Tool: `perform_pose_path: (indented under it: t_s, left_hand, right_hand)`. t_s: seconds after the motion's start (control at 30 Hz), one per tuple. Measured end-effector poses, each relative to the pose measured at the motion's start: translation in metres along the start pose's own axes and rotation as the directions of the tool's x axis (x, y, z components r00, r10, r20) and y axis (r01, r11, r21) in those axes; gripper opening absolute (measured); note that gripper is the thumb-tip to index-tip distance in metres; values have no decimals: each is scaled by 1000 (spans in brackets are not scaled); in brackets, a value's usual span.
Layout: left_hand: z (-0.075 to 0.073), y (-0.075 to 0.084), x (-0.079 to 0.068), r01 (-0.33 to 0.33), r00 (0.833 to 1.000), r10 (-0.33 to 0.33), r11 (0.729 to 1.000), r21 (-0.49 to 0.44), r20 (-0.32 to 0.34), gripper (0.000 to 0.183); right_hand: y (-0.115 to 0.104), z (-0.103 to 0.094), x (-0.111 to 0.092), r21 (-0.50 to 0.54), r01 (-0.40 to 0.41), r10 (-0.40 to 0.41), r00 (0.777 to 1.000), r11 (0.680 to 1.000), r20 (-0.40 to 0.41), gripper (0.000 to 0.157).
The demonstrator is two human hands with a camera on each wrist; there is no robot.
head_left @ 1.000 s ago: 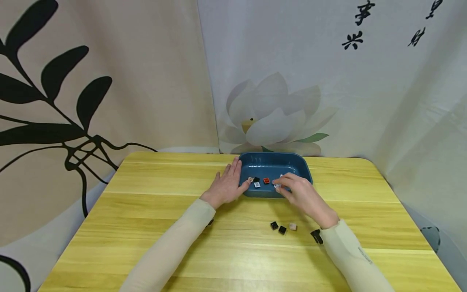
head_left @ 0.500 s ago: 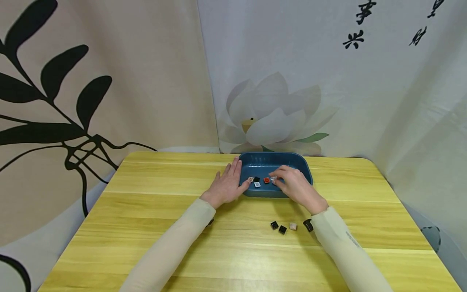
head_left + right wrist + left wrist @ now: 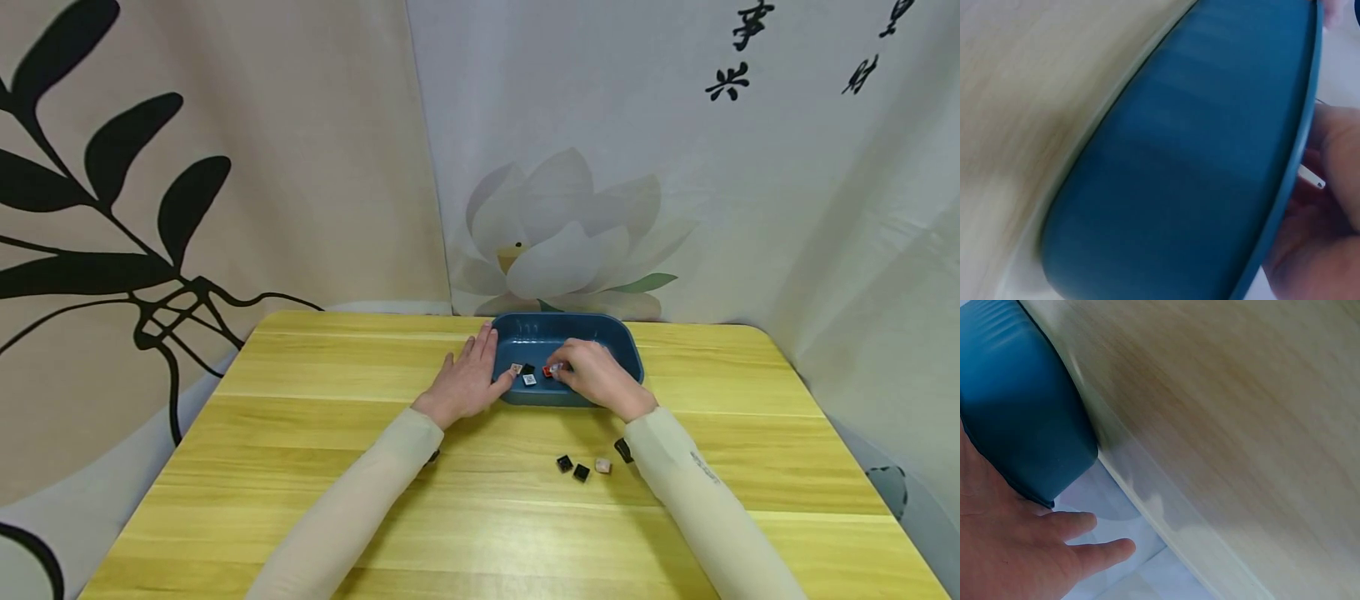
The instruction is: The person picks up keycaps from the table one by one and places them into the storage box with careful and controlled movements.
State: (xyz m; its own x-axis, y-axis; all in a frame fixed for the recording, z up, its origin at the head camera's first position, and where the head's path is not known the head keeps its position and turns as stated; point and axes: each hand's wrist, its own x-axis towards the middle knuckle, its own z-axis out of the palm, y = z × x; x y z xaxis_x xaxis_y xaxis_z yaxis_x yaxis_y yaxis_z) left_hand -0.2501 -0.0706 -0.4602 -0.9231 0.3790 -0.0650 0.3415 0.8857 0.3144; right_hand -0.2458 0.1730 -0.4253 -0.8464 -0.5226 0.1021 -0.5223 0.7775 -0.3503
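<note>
1. Since the earlier frames the right hand [image 3: 600, 379] has travelled left across the blue tray [image 3: 628, 354], from its right side to centre frame.
2. Its fingers are curled and pinch a small white cube [image 3: 554, 367], just beside the red cube [image 3: 547, 372]; the wrist view is too blurred to confirm more.
3. The left hand [image 3: 465, 379] lies flat, fingers straight, against the tray's left rim.
4. The step looks like placing the cube; next calls for loosening the pinch low over the tray floor.
5. The tray is smooth plastic with rounded corners; three small cubes [image 3: 581, 468] wait lower centre on the glossy wooden table [image 3: 300, 433].
</note>
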Motion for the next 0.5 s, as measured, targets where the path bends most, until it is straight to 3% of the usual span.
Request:
perform_pose_path:
  t_s: [0.5]
  left_hand:
    - [0,-1,-1,-29,999,29,1000,2,-12,88]
  right_hand:
    - [10,3,14,7,-10,9,990,1000,140,14]
